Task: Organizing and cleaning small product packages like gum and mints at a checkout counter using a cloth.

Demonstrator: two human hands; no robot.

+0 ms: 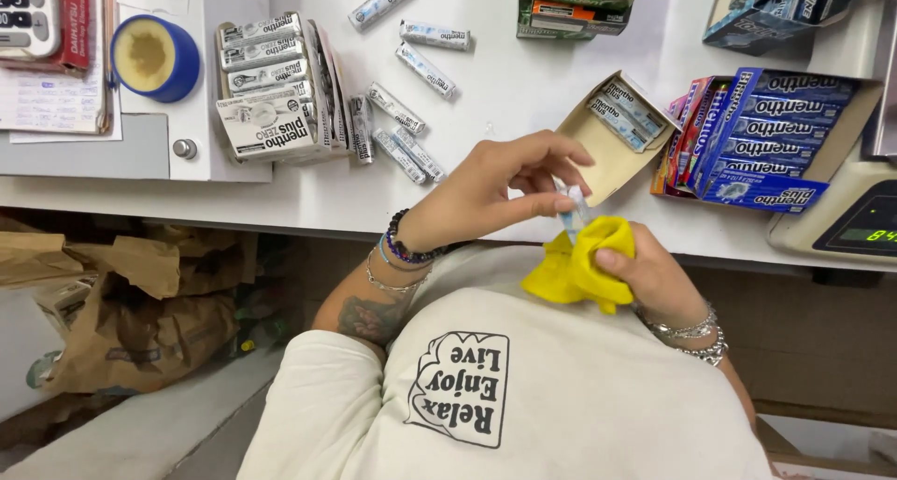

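Nearest the person, the right hand (654, 274) bunches a yellow cloth (579, 265) in a clenched grip just off the counter (523, 97) edge. The left hand (495, 195) pinches a small silver-blue candy roll (572, 209) between thumb and fingertips; the roll stands nearly upright, its lower end touching the cloth, its long axis running toward the counter. Just beyond lies an open tan carton (612, 134) with two rolls inside. To its right stand stacked blue boxes (771, 139); to the left, loose rolls (402, 129) lie scattered beside a white stacked pack (271, 87). Farther left sits a blue tape roll (154, 57).
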